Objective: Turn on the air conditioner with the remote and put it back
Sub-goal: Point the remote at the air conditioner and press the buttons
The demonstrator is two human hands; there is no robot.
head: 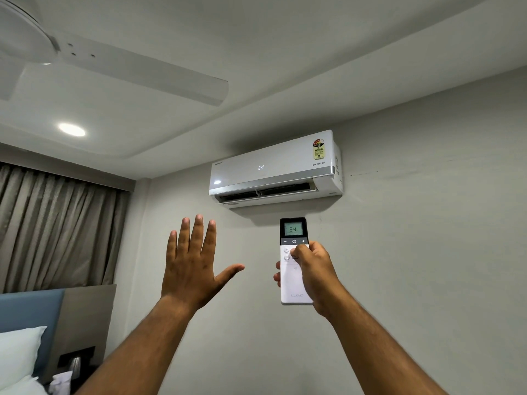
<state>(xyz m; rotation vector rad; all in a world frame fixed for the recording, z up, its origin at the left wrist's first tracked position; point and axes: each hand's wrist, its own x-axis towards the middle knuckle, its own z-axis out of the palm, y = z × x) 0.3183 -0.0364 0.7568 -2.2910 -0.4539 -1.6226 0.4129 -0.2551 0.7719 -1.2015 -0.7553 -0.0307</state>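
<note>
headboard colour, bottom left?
Blue padded headboard, beside a grey-brown panel; head view, the only one.

Single head view, tilted upward, facing wall-mounted air conditioner (275, 169) near ceiling (285, 52), arms close below.

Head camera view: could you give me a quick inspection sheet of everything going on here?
Surface: wall, bare, one faint dark mark.
Job's things: air conditioner shows 24, flap open; remote screen reads 24.
Clutter: crumpled white item beside pillow.
Hands: right hand grips remote, thumb on buttons; left hand open, raised, empty.
Cables: nothing seen.
Surroundings: ceiling fan, ceiling light on, curtains, blue headboard.
</note>
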